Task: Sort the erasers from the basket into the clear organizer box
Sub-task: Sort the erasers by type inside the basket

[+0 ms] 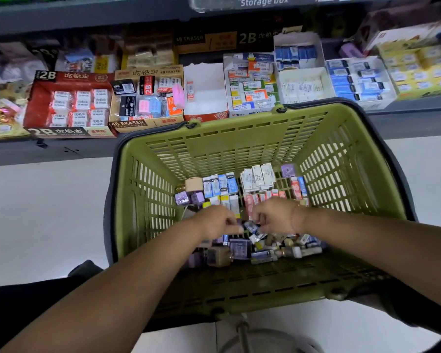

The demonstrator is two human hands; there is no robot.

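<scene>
Both hands down in green basket [239,146], over the erasers [220,184].
L hand [215,222] and R hand [273,215] close together, fingers curled, w/ a small blue-white eraser [251,227] right btwn the fingertips; too blurred to tell which one grips it. Erasers lie in rows at far end of basket floor, loose jumble at near end. Shelf [49,149] behind basket carries open eraser display boxes [69,103].
</scene>
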